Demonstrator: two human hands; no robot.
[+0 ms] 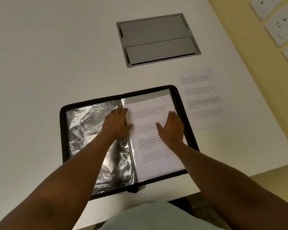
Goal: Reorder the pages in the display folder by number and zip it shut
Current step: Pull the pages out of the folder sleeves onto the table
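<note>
Now both hands flat: left hand [117, 123] on folder [64, 130] spine, right hand [172, 127] on page [156, 156].

- A black zip display folder [63, 130] lies open at centre frame on a white table [48, 55].
- The left hand [117, 121] rests flat across the spine; the right hand [170, 128] lies flat on a printed page [150, 156] in the right-side sleeve.
- A loose page [204, 100] lies on the table right of the folder.
- A grey recessed panel [158, 39] sits in the upper centre.
</note>
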